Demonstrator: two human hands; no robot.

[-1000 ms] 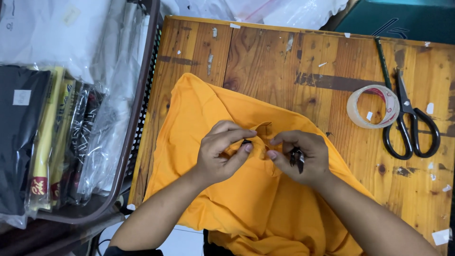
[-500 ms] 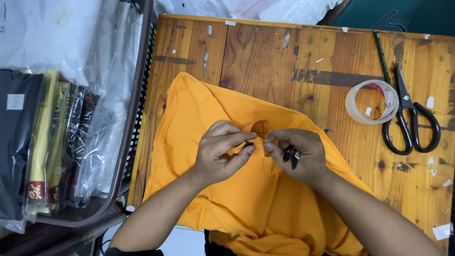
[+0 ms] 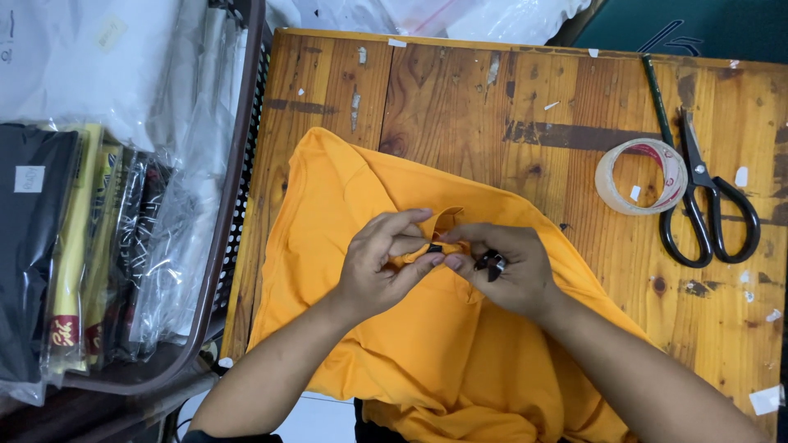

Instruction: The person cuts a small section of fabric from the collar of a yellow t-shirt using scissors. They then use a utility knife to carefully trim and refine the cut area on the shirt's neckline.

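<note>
Head view looking down onto a worn wooden counter [image 3: 460, 90]. Lying spread across its near half, an orange shirt [image 3: 345, 213], hanging off the front edge. Left hand [image 3: 379, 267] pinching a raised fold of the cloth near the middle, thumb and forefinger pressed together on it, a small dark bit just showing at the fingertips. Right hand [image 3: 505, 275] meeting it from the other side, forefinger touching the same fold, the other fingers curled around a small black object [image 3: 490, 263]; too small to tell what kind. Resting well apart at the far right, a roll of clear tape [image 3: 641, 176], with black scissors [image 3: 707, 215] just beside it. Standing to the left of the counter, a basket [image 3: 223, 246] stuffed with bagged clothes [image 3: 74, 246].
</note>
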